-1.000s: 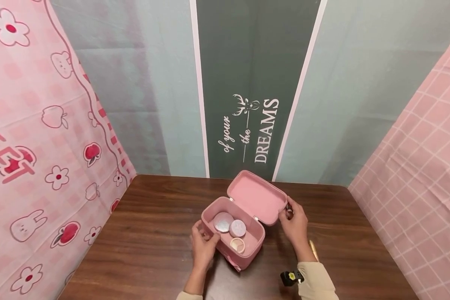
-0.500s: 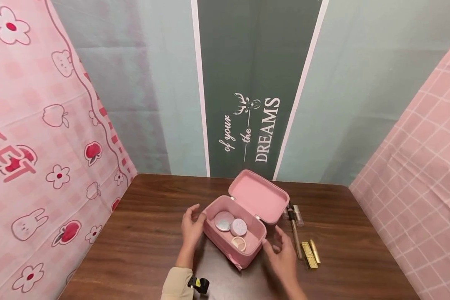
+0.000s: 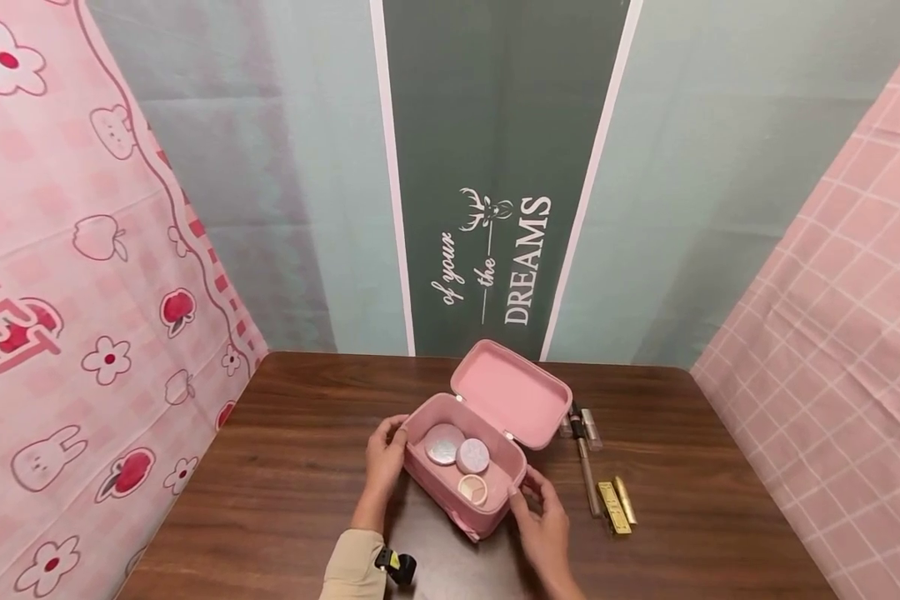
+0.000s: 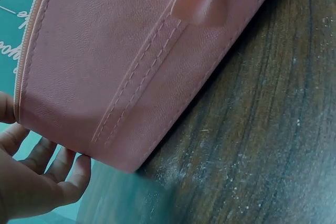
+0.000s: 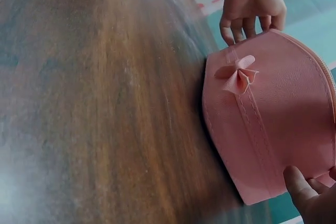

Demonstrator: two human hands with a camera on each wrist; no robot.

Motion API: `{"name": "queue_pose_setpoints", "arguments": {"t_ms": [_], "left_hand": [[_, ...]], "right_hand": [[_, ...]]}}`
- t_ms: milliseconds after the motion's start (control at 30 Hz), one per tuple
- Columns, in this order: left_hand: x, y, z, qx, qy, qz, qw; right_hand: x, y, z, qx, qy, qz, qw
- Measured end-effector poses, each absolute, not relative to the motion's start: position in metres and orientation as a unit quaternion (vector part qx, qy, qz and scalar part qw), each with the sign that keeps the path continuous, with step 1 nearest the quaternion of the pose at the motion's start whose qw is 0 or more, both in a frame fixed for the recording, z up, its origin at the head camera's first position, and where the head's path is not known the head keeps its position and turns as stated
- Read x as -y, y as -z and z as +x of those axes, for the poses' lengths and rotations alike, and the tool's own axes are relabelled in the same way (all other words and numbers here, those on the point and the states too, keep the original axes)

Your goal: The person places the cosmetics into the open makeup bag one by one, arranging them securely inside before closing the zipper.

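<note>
Right hand (image 3: 544,525) moved against pink case (image 3: 438,490); three round items (image 3: 472,456) inside

The right hand (image 3: 546,525) has left the lid (image 3: 512,392) for the pink case's (image 3: 457,502) end toward the bench's (image 3: 307,433) right edge; the left hand (image 3: 385,458) has shifted toward the left edge.

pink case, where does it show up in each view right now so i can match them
Head: pink case, open, below the centre.
Left wrist: pink case across the upper left, cut off at the top.
Right wrist: pink case at the right, reaching the right edge.
Shared landmark: the bow on its front.
</note>
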State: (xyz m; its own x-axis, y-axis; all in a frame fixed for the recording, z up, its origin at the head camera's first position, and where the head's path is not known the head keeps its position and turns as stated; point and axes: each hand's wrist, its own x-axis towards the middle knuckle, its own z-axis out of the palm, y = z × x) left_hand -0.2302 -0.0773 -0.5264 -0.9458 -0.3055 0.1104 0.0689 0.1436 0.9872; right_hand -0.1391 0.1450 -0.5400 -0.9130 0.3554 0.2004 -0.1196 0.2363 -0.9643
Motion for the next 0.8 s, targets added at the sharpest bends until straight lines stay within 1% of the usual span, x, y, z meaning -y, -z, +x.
{"name": "queue_pose_setpoints", "arguments": {"t_ms": [100, 200, 267, 433, 567, 800], "left_hand": [[0.076, 0.526, -0.226, 0.744, 0.649, 0.068, 0.143], [0.076, 0.526, -0.219, 0.740, 0.655, 0.051, 0.145], [0.076, 0.526, -0.212, 0.736, 0.661, 0.042, 0.141], [0.078, 0.527, -0.192, 0.714, 0.690, 0.044, 0.106], [0.075, 0.526, -0.178, 0.692, 0.715, 0.057, 0.084], [0.057, 0.527, -0.157, 0.679, 0.721, 0.087, 0.112]], "right_hand": [[-0.147, 0.535, -0.142, 0.760, -0.614, -0.076, 0.199], [-0.150, 0.523, -0.147, 0.754, -0.622, -0.065, 0.201], [-0.155, 0.515, -0.151, 0.747, -0.634, -0.061, 0.190], [-0.177, 0.527, -0.175, 0.732, -0.666, -0.035, 0.141], [-0.188, 0.540, -0.194, 0.732, -0.670, -0.016, 0.123], [-0.200, 0.545, -0.220, 0.728, -0.677, -0.004, 0.108]]}}
